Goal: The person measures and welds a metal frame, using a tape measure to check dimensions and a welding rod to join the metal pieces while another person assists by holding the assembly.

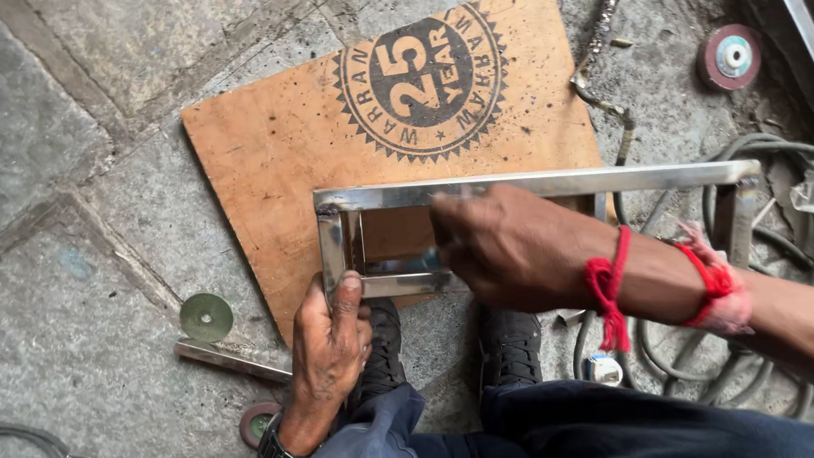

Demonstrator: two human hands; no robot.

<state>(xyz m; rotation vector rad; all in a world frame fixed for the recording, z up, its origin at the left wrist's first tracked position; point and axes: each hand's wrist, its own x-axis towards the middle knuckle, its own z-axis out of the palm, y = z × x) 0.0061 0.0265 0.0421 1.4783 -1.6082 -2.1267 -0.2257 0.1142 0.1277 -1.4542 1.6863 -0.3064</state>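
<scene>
A: From the head view, what's in the hands?

B: A shiny steel frame [543,182], lying partly over a plywood board [280,161] on the stone floor [93,254]. The left hand [332,335] has its fingers wrapped around the frame's left upright, thumb pressed up along it. The right hand [509,250] lies over the middle, fingers curled down onto the short crossbar [398,280]; whether they clamp it, I cannot tell.

A: Anything around?

B: 2 black shoes [509,348] below the frame, a green disc [206,317] left, a red grinding wheel [729,56] top right, grey cables [763,153] on the right.
</scene>
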